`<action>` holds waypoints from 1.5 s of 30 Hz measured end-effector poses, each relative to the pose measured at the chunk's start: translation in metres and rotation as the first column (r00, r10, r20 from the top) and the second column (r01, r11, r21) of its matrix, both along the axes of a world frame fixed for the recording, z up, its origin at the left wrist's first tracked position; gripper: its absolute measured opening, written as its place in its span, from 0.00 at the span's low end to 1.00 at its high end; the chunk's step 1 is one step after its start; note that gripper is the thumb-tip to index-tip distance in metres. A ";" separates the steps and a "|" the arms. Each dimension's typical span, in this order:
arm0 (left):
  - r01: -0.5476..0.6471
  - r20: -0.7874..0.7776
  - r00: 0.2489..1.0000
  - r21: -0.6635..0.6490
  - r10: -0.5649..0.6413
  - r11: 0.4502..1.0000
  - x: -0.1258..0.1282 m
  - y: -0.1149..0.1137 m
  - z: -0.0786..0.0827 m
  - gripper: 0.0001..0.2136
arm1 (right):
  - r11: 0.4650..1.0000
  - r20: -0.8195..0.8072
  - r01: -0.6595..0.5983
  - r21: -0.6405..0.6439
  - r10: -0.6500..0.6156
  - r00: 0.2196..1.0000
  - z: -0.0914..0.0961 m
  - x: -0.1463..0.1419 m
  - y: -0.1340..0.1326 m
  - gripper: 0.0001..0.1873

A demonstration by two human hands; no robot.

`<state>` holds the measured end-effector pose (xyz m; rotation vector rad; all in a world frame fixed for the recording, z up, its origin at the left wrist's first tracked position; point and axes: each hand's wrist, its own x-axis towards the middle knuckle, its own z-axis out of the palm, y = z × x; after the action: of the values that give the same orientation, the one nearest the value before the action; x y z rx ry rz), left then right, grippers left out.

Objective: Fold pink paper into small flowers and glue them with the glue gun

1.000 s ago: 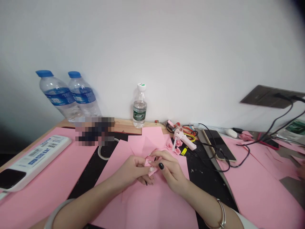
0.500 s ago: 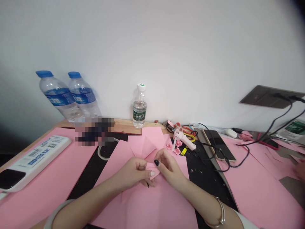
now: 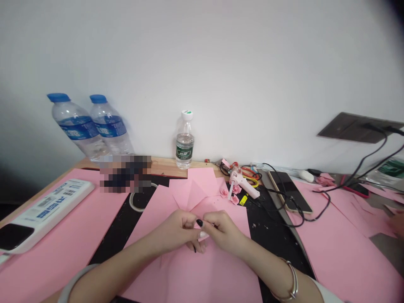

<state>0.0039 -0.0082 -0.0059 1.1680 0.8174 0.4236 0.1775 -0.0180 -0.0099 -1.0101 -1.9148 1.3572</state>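
Between my two hands is a small folded piece of pink paper (image 3: 202,238), mostly covered by my fingers. My left hand (image 3: 181,229) pinches it from the left, thumb on top and fingers beneath. My right hand (image 3: 219,229) is closed on its right and upper edge, the dark-nailed thumb close to the left thumb. Below them lie large pink paper sheets (image 3: 221,269). Just beyond the hands a creased pink paper piece (image 3: 192,195) stands partly raised. Several pink paper roses (image 3: 224,192) sit past my right hand, beside a pink glue gun (image 3: 244,185).
A white power strip-like box (image 3: 47,214) lies at left on pink sheets. Two large bottles (image 3: 77,126) and a small water bottle (image 3: 184,145) stand along the wall. Right are black cables (image 3: 284,198), a phone (image 3: 288,191), more pink paper (image 3: 341,227) and another person's hand (image 3: 397,225).
My right hand has moved slightly left and down, its fingers curling in against the folded paper. Less of the paper shows now. My left hand has hardly moved.
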 end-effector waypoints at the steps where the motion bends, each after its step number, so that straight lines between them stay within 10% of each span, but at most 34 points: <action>1: -0.013 0.004 1.000 0.009 0.013 1.000 0.000 0.000 0.001 0.09 | 0.997 -0.003 0.060 0.043 -0.060 0.998 -0.001 0.001 0.001 0.22; 6: -0.128 -0.053 0.989 0.202 0.141 0.971 0.000 -0.003 0.003 0.12 | 0.876 -0.101 0.403 0.265 -0.390 0.915 -0.002 0.004 0.005 0.15; 13: -0.100 -0.142 0.963 0.600 0.229 0.794 -0.001 -0.007 -0.002 0.11 | 0.897 0.096 0.019 0.441 -0.068 0.993 0.003 0.001 -0.005 0.07; 20: 0.042 -0.223 0.963 0.681 0.153 0.731 -0.001 -0.012 -0.005 0.08 | 0.892 0.146 0.001 0.453 -0.075 0.986 0.002 0.004 -0.003 0.08; 28: -0.038 -0.163 0.972 0.603 0.169 0.797 -0.001 -0.010 0.002 0.02 | 0.881 0.033 0.184 0.436 -0.220 0.975 0.001 0.004 -0.001 0.15; 35: -0.337 -0.044 0.926 0.352 0.375 0.873 -0.001 -0.001 0.005 0.08 | 0.925 -0.090 0.326 0.196 -0.314 0.945 -0.002 -0.001 0.002 0.20; 45: -0.335 0.043 0.942 0.176 0.333 0.926 0.002 0.001 -0.003 0.12 | 0.917 -0.095 0.355 0.183 -0.343 0.934 -0.009 -0.002 0.000 0.18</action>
<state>0.0054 -0.0075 -0.0088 1.1939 0.9873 0.8006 0.1758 -0.0180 -0.0189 -1.1317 -1.6844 0.9626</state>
